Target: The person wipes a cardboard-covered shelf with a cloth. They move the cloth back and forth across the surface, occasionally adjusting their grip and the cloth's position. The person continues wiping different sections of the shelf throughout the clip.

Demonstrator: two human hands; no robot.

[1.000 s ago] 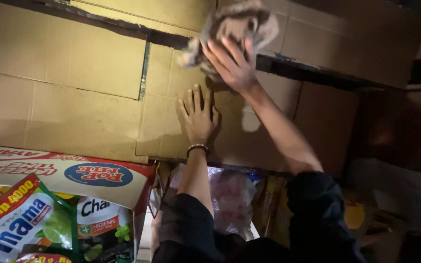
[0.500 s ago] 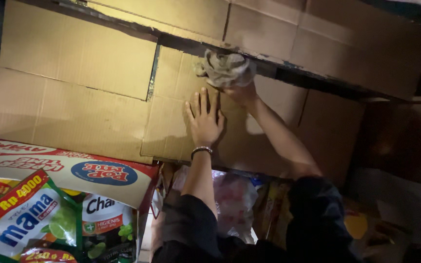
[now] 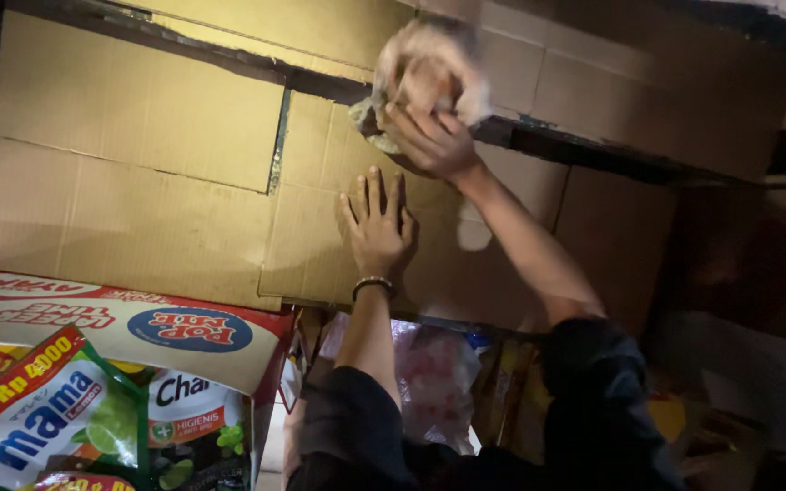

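Observation:
My left hand [image 3: 377,227] lies flat, fingers spread, on a sheet of brown cardboard [image 3: 184,218] that lines the shelf. A beaded bracelet sits on that wrist. Just above it, my right hand [image 3: 434,141] grips a crumpled beige cloth [image 3: 425,68], which is blurred and pressed against the cardboard near the dark edge of the upper shelf [image 3: 593,155]. Both arms wear dark sleeves pushed up to the elbows.
At the lower left stands a white and red carton [image 3: 93,323] with green and white detergent pouches [image 3: 56,418] in front of it. Plastic-wrapped goods [image 3: 434,377] sit below my arms. More cardboard sheets [image 3: 648,73] cover the upper shelf; the right side is dark.
My right hand swept the cloth down and left along the shelf edge, then back up a little. My left hand stayed flat on the cardboard.

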